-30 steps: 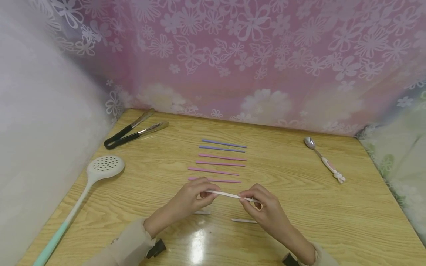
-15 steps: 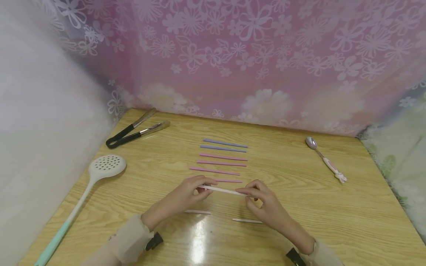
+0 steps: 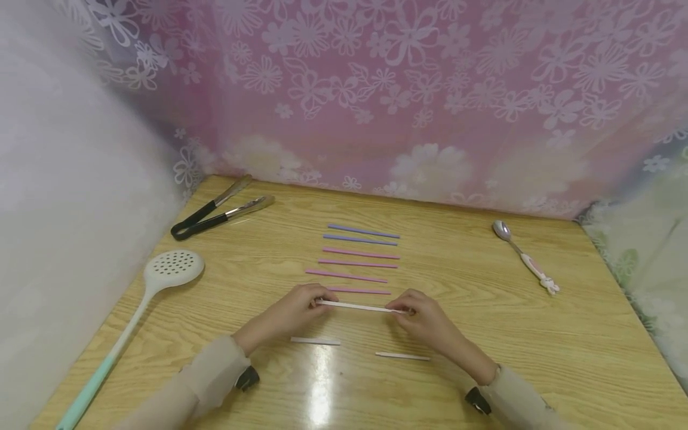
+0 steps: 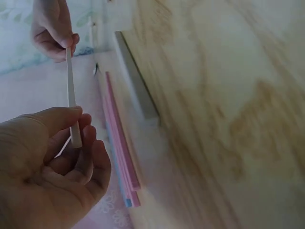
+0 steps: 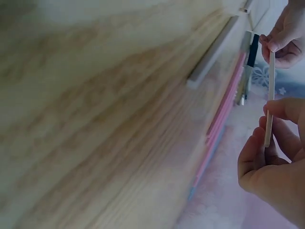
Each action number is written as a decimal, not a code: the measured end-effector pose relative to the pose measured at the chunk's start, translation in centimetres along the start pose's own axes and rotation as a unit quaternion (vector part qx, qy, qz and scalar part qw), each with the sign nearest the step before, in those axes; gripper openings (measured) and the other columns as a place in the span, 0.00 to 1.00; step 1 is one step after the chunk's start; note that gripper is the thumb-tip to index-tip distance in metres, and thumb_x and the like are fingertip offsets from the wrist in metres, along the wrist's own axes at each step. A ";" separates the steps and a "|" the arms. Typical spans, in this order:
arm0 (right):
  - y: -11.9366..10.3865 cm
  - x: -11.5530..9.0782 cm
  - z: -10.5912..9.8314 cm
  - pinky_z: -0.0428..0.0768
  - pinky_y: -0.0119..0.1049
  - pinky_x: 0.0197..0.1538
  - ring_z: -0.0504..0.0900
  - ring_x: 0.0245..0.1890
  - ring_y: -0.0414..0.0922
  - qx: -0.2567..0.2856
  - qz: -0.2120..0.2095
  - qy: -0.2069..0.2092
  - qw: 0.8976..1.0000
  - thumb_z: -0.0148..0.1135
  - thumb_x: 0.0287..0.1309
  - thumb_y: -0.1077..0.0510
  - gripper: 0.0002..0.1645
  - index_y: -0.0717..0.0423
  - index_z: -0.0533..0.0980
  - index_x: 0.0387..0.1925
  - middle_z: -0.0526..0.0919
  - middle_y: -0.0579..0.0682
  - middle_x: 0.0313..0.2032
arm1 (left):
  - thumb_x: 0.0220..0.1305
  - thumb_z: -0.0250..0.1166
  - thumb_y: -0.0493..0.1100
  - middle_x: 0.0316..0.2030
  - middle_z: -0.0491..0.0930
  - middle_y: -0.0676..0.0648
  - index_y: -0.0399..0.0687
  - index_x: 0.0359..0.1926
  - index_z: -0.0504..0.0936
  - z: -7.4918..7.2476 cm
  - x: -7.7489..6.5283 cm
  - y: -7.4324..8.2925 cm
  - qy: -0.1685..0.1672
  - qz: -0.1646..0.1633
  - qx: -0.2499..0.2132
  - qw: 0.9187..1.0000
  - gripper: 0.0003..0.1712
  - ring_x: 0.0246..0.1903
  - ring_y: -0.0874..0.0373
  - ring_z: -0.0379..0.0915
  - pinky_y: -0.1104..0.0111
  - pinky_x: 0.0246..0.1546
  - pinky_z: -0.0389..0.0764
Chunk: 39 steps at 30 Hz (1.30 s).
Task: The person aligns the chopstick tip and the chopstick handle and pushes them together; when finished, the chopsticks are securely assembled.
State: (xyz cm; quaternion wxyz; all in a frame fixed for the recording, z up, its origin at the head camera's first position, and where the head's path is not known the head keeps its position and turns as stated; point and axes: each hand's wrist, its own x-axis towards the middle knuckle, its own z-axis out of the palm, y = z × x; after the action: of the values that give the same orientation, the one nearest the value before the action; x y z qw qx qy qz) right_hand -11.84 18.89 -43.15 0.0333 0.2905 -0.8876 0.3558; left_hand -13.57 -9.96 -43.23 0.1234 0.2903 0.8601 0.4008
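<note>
A thin white stick (image 3: 355, 306) spans the space between my two hands, a little tilted. My left hand (image 3: 295, 309) pinches its left end between thumb and fingers, and my right hand (image 3: 424, 315) pinches the right end. In the left wrist view, the white stick (image 4: 71, 90) sticks out slightly past my left fingertips. Beneath the hands, two white sticks lie on the table, one at left (image 3: 315, 341) and another at right (image 3: 402, 356). Just beyond the held one are several pink sticks (image 3: 346, 276) in a row, with two blue sticks (image 3: 364, 231) behind them.
Black-handled tongs (image 3: 201, 228) lie spread at the back left of the wooden table (image 3: 457, 257). In front of them is a white slotted skimmer (image 3: 173, 269) with a mint handle. A spoon (image 3: 532, 266) with a rabbit-tipped handle rests at right. A pink floral curtain (image 3: 344, 119) hangs behind.
My hands have slid apart toward the ends of the white stick, baring more of its length, and shifted slightly away from me. Both white sticks on the table now show fully.
</note>
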 end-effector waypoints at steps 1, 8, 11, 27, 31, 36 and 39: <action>0.2 0.2 0.1 0.80 0.31 0.36 0.80 0.34 0.43 0.002 0.007 -0.013 1.000 0.67 0.50 0.70 0.09 0.60 0.83 0.35 0.80 0.46 0.31 | 0.67 0.60 0.38 0.44 0.81 0.47 0.42 0.46 0.81 0.1 0.1 -0.2 -0.003 -0.004 -0.001 1.000 0.10 0.41 0.57 0.76 0.69 0.41 0.79; 1.4 1.0 0.8 0.82 0.32 0.44 0.81 0.39 0.48 0.027 0.063 -0.099 0.993 0.63 0.57 0.67 0.06 0.62 0.82 0.37 0.78 0.47 0.33 | 0.64 0.61 0.33 0.41 0.81 0.46 0.38 0.44 0.82 0.7 1.0 -1.5 -0.025 -0.018 0.016 0.999 0.09 0.45 0.53 0.76 0.65 0.47 0.79; 1.7 1.3 1.1 0.81 0.33 0.46 0.81 0.40 0.48 0.013 0.055 -0.103 0.993 0.63 0.57 0.67 0.05 0.61 0.82 0.36 0.79 0.47 0.33 | 0.64 0.61 0.33 0.40 0.81 0.46 0.37 0.43 0.82 0.9 1.2 -1.7 -0.022 -0.027 0.030 0.999 0.08 0.44 0.53 0.76 0.64 0.46 0.79; 2.2 2.3 1.4 0.75 0.28 0.32 0.73 0.30 0.35 -0.009 0.067 -0.116 0.991 0.62 0.58 0.66 0.04 0.59 0.82 0.35 0.77 0.44 0.30 | 0.60 0.63 0.31 0.34 0.80 0.47 0.38 0.39 0.84 1.2 2.0 -1.8 0.007 -0.058 0.068 0.996 0.06 0.38 0.55 0.76 0.62 0.42 0.79; 2.4 2.3 1.4 0.75 0.28 0.32 0.73 0.30 0.35 -0.008 0.066 -0.113 0.991 0.63 0.58 0.66 0.04 0.60 0.82 0.34 0.78 0.44 0.29 | 0.60 0.63 0.31 0.33 0.79 0.47 0.38 0.39 0.84 1.1 2.0 -1.7 0.010 -0.057 0.064 0.996 0.06 0.36 0.57 0.75 0.64 0.41 0.79; 2.5 2.4 1.3 0.76 0.28 0.33 0.74 0.30 0.36 -0.006 0.067 -0.112 0.991 0.63 0.57 0.65 0.04 0.60 0.82 0.34 0.78 0.44 0.29 | 0.60 0.63 0.31 0.33 0.79 0.45 0.38 0.39 0.83 1.1 2.0 -1.6 0.010 -0.059 0.061 0.996 0.06 0.35 0.58 0.74 0.65 0.40 0.78; 2.5 2.4 1.3 0.76 0.28 0.33 0.74 0.30 0.36 -0.005 0.067 -0.110 0.992 0.64 0.57 0.65 0.04 0.60 0.82 0.34 0.78 0.45 0.29 | 0.60 0.63 0.31 0.33 0.79 0.46 0.38 0.39 0.83 1.1 2.0 -1.6 0.008 -0.056 0.062 0.996 0.06 0.36 0.58 0.74 0.65 0.41 0.78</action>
State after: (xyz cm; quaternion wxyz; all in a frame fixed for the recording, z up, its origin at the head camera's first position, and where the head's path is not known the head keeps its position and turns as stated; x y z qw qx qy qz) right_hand -14.97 18.27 -45.00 -0.0869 0.2671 -0.9053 0.3187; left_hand -15.31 -8.94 -45.11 0.1206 0.2456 0.8992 0.3414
